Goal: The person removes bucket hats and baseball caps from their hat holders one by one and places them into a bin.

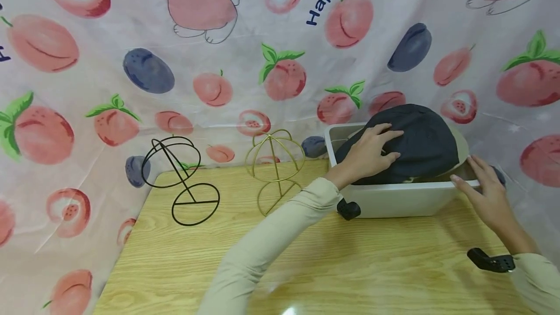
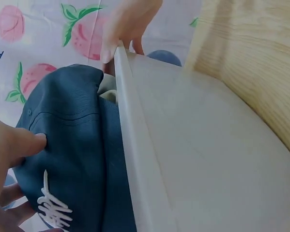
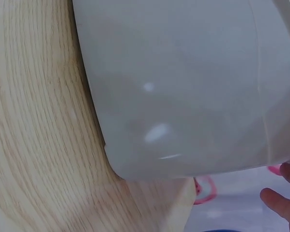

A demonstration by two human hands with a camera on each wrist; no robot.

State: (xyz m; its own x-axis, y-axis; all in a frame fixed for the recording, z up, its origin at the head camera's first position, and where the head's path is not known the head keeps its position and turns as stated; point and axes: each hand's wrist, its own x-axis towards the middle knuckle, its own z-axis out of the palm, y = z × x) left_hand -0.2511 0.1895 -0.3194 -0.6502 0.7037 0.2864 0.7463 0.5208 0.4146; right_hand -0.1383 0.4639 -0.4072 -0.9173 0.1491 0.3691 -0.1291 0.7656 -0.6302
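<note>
A dark navy cap point(image 1: 415, 142) sits in a white rectangular bin point(image 1: 393, 201) at the table's right. White stitched script point(image 2: 53, 208) shows on its front in the left wrist view. Beneath and beside it, a beige cap point(image 1: 460, 146) is partly hidden. My left hand point(image 1: 367, 154) lies over the navy cap with fingers spread, its thumb on the fabric. My right hand point(image 1: 485, 196) rests at the bin's front right corner, fingers along the rim and thumb by the front edge. Two of its fingertips point(image 3: 275, 200) show near the bin in the right wrist view.
Left of the bin stands a gold wire hat stand point(image 1: 274, 162). Further left is a black wire hat stand point(image 1: 195, 201). Both are on the wooden table point(image 1: 175, 266). A fruit-printed cloth point(image 1: 245, 62) hangs behind and along the sides.
</note>
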